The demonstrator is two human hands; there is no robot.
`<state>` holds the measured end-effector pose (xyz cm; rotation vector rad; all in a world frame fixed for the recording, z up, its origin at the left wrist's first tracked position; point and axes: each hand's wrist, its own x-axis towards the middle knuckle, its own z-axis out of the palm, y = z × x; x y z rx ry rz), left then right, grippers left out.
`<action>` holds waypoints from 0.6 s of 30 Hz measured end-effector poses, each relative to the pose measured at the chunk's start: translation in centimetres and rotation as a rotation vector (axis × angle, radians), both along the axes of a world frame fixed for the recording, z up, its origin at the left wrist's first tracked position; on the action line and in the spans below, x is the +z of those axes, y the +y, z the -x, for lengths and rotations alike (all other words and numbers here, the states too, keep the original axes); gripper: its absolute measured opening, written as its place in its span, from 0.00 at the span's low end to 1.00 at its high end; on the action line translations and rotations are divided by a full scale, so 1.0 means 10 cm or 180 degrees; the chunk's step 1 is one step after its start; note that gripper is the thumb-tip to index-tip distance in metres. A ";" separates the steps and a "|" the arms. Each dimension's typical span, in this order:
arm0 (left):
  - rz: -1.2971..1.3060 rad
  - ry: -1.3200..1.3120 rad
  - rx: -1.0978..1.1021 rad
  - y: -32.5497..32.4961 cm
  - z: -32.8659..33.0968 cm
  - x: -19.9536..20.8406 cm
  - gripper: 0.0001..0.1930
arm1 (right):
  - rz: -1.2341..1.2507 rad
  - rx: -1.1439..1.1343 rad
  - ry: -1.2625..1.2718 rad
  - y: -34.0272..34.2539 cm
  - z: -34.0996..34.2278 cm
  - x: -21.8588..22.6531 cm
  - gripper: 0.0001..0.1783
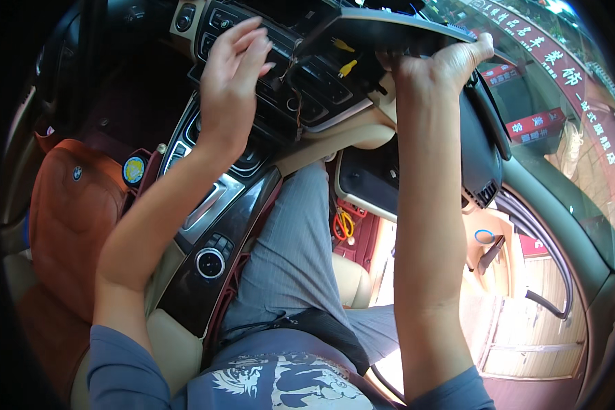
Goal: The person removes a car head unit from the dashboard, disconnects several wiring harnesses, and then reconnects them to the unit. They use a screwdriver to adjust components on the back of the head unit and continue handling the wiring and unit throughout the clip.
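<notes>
My right hand (436,65) grips a dark flat panel with a pale rim, which looks like a car display unit (396,22), from below at its right part. The fingers are partly hidden under it. Two yellow cable plugs (348,67) hang beneath the unit in front of the dashboard. My left hand (236,58) is raised by the centre dash controls (220,19), with its fingers stretched out and nothing visible in them. Thin loose wires (295,89) dangle just right of it, apart from the fingers as far as I can see.
Below my left arm runs the centre console with a round control knob (210,262). A brown seat (82,219) stands at left. Red and yellow cables (343,224) lie in the right footwell. The windshield (560,89) and an open door (526,273) are at right.
</notes>
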<state>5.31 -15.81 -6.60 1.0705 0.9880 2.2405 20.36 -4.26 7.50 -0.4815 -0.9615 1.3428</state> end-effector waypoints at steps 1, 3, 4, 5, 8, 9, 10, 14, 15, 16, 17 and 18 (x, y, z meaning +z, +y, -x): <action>0.0288 -0.0197 0.0043 -0.14 -0.06 -0.01 0.34 | 0.0073 0.0015 -0.0582 0.05 -0.09 0.04 0.53; 0.0585 -0.0527 -0.0400 -0.35 -0.22 -0.01 0.38 | 0.0128 -0.0026 -0.0295 0.20 -0.13 0.04 0.51; 0.0553 -0.0578 -0.0672 -0.41 -0.35 -0.02 0.40 | -0.0246 0.0762 0.0019 0.29 -0.16 0.08 0.48; 0.0518 -0.0485 -0.0763 -0.44 -0.46 -0.02 0.37 | -0.0613 0.1540 0.0325 0.35 -0.19 0.11 0.45; 0.0598 -0.0555 -0.0891 -0.49 -0.87 -0.18 0.24 | -0.0264 0.0714 0.0060 0.38 -0.13 0.09 0.47; 0.0254 -0.0556 -0.0975 -0.53 -1.04 -0.30 0.19 | 0.0114 -0.0086 -0.0221 0.33 -0.07 0.07 0.50; 0.0700 -0.0552 -0.1267 -0.61 -1.22 -0.46 0.15 | 0.0172 0.0126 -0.0033 0.27 -0.07 0.09 0.52; 0.2278 -0.0734 -0.3074 -0.62 -2.04 -1.21 0.12 | 0.0466 -0.0173 0.0247 0.02 -0.01 0.13 0.58; 0.2747 -0.1012 -0.3370 -0.55 -2.25 -1.38 0.13 | 0.0453 -0.0211 0.0255 0.00 0.01 0.13 0.59; 0.2604 -0.1125 -0.3519 -0.37 -2.38 -1.52 0.20 | 0.0422 -0.0296 0.0290 0.00 0.03 0.13 0.61; 0.2732 -0.1234 -0.3611 -0.21 -2.51 -1.65 0.27 | 0.0599 -0.0652 0.0371 0.01 0.06 0.12 0.62; 0.2635 -0.1332 -0.3411 -0.06 -2.64 -1.74 0.27 | 0.0529 -0.0758 0.0396 0.03 0.08 0.11 0.64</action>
